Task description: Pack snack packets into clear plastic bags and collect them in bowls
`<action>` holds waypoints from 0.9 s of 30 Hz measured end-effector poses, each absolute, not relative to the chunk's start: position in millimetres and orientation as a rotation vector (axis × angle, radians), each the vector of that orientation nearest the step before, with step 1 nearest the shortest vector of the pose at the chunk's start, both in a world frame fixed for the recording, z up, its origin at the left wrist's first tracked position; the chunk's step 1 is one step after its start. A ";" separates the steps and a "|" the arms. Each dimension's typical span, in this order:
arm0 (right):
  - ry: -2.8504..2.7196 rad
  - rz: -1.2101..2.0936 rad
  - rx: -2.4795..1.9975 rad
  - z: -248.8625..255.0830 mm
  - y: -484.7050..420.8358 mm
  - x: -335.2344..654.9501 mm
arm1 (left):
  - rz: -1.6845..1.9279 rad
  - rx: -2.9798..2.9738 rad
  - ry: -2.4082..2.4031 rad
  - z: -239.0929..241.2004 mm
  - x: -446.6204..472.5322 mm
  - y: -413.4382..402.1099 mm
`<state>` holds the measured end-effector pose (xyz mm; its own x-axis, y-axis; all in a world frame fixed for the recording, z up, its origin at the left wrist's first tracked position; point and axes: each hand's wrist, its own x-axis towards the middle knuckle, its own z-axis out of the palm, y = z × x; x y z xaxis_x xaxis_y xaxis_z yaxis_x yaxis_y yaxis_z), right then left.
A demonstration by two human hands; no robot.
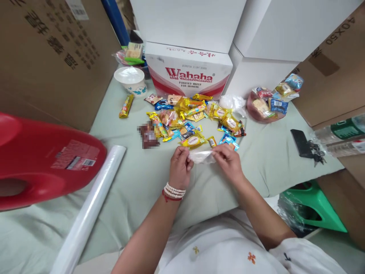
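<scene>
My left hand and my right hand are both closed on a small clear plastic bag, stretched between them just above a pale green cloth. A bead bracelet circles my left wrist. Directly beyond the bag lies a heap of several wrapped snacks in yellow, blue and orange wrappers.
A roll of clear film lies at the left beside a red plastic stool. A paper cup, a Wahaha water box, a pink bag of snacks, a phone with keys, bottles and a green stool surround the cloth.
</scene>
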<state>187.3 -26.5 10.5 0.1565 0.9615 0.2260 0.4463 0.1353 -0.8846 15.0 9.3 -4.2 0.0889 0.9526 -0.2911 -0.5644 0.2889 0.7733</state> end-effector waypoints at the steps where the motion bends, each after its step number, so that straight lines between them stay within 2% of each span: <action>1: -1.247 0.729 -1.458 9.4 -24.2 189.9 | 1.211 0.518 0.883 -3.4 13.8 10.2; 5: -0.610 1.017 -1.308 6.9 -19.9 206.8 | 1.122 0.552 0.907 -2.9 12.1 10.6; 8: -0.470 1.092 -1.261 4.2 -16.7 220.6 | 0.919 0.859 0.948 -2.7 11.7 5.8; 12: -0.421 1.033 -1.201 4.0 -11.1 237.0 | 0.278 1.402 0.556 3.4 3.6 -1.6; 15: -0.496 1.094 -1.203 8.5 -10.4 241.3 | -0.038 1.411 0.221 9.1 -2.9 -2.4; 17: -0.546 1.157 -1.237 12.1 -12.5 236.8 | 0.087 1.333 0.269 9.3 -2.7 -0.6; 22: -0.612 1.115 -1.356 16.1 -19.0 206.7 | 0.827 1.023 0.796 -4.0 11.7 4.1; 27: -0.746 1.110 -1.397 14.2 -19.3 189.3 | 0.813 0.896 0.818 -10.7 19.8 4.3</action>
<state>189.3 -19.3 14.2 0.3520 0.9142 -0.2009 -0.1587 -0.1532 -0.9754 19.8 4.3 -10.7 0.4447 0.8593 -0.2527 -0.2474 0.3890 0.8874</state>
